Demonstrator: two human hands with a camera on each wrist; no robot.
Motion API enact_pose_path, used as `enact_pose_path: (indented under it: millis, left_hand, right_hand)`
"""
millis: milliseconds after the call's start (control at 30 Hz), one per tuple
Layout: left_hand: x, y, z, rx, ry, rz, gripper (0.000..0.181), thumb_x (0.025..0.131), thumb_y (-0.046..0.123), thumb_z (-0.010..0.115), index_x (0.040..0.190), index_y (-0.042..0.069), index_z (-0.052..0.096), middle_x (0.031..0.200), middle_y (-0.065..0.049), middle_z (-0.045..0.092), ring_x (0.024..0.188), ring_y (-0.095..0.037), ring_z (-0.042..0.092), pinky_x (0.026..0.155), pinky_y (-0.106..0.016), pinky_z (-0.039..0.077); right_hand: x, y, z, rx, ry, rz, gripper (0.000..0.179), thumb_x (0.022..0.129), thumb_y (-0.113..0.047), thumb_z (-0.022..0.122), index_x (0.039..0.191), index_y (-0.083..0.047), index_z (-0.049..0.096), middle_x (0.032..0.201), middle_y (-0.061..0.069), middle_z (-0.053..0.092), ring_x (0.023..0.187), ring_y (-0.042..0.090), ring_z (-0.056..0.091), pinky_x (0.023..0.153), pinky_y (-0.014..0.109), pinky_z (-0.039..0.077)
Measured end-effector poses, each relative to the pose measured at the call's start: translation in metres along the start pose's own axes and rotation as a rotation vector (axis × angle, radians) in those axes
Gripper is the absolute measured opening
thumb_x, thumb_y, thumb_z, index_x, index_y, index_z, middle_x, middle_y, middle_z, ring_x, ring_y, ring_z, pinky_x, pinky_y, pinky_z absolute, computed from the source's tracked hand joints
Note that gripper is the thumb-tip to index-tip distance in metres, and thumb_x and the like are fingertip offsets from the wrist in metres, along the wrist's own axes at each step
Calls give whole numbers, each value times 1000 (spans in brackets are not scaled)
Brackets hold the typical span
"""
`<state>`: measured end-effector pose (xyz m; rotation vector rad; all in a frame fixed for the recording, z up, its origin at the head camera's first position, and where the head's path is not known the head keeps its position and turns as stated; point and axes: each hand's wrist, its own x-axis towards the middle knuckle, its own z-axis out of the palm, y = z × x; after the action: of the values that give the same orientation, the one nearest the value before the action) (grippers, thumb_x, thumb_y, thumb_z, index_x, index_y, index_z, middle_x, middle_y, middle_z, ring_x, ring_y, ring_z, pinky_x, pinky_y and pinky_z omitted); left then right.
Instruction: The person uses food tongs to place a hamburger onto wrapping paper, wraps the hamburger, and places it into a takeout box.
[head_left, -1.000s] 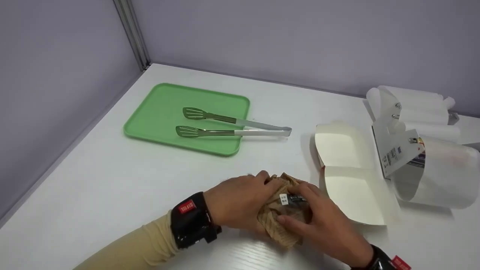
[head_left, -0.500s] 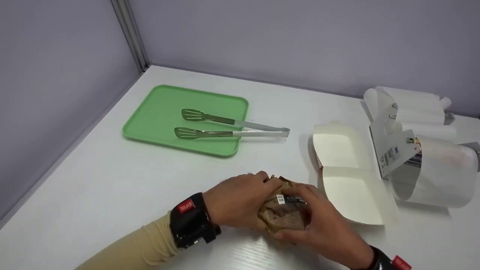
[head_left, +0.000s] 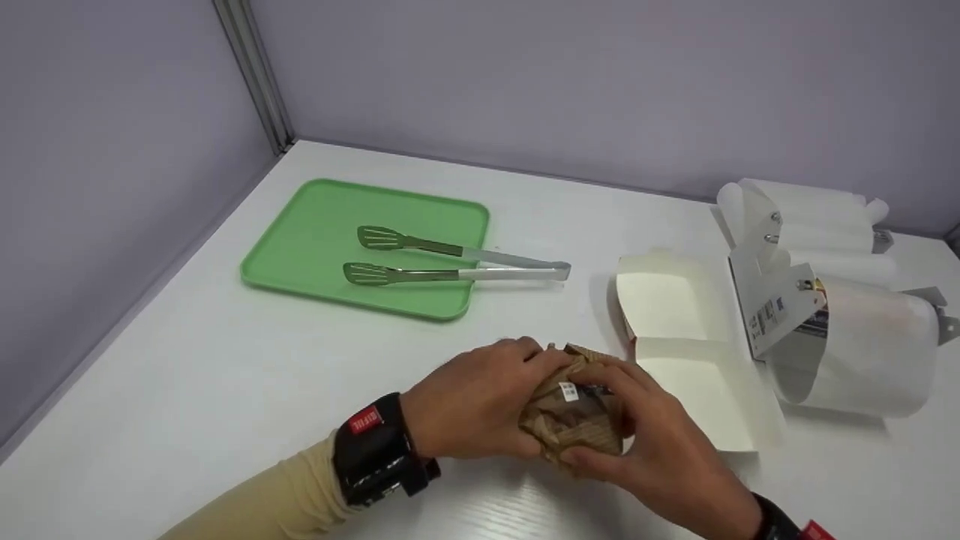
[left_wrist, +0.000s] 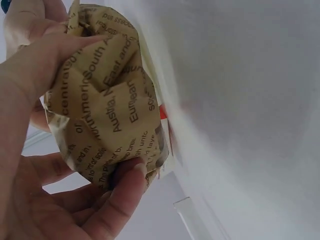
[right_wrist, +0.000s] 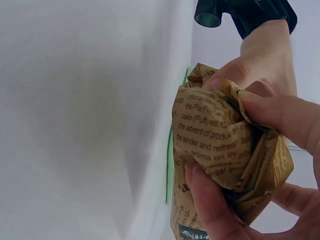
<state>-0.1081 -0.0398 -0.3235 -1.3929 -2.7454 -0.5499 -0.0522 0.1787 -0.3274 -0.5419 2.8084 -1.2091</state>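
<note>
Both hands grip a rounded bundle in crumpled brown printed paper [head_left: 574, 424], just above the white table in the head view. My left hand [head_left: 476, 401] holds its left side, with thumb and fingers curled round it. On the right side, my right hand [head_left: 667, 442] has its thumb at the near edge and its fingers over the top. A small white patch shows on the wrapper between the hands. The right wrist view shows folded paper [right_wrist: 215, 135] pinched between the fingers. Whatever lies inside the paper is hidden.
An open white paper box [head_left: 664, 300] stands right of the bundle, its near half partly behind my right hand. Metal tongs [head_left: 517, 274] lie across a green tray [head_left: 300, 262] at the back left. A rack with curled white sheets [head_left: 877, 345] stands at far right.
The paper flap that stuck out toward me is now tucked in at the near edge. My right thumb has slid down to that edge. The head view has shifted slightly.
</note>
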Motion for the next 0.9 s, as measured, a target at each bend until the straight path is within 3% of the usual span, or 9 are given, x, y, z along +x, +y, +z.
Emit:
enact_pose_path:
  millis: [267,533,733,900]
  left_hand:
    - [11,9,2,-15,48,2,78,74,39,85,141,18,52,109,0,62,89,-7,56,72,-18,50]
    - [30,19,6,-22,90,17,77,74,42,86,140,19,54,105,0,62,86,-6,54,69,-16,48]
    - [47,27,6,-40,69,17,79,75,38,85,143,19,50,109,0,61,90,-6,53,70,-15,47]
    - [59,31,6,-54,57,54,85,77,41,84,148,19,44,119,-3,59,99,-8,54,78,-16,50]
  right_hand:
    - [-1,4,-24,11,-49,51,64,78,-29,88,134,-31,57,142,-1,52,108,19,58,77,22,55]
    - [-6,17,-51,48,-103,-53,61,85,-33,82,138,-32,53,143,-1,51,98,13,63,76,25,58]
    - [-10,26,-69,21,-74,-65,65,84,-27,83,141,-34,51,143,-2,51,100,11,59,75,24,56]
    - [-12,38,-81,45,-82,-98,64,84,-19,83,140,-26,52,143,2,50,103,8,61,76,24,57]
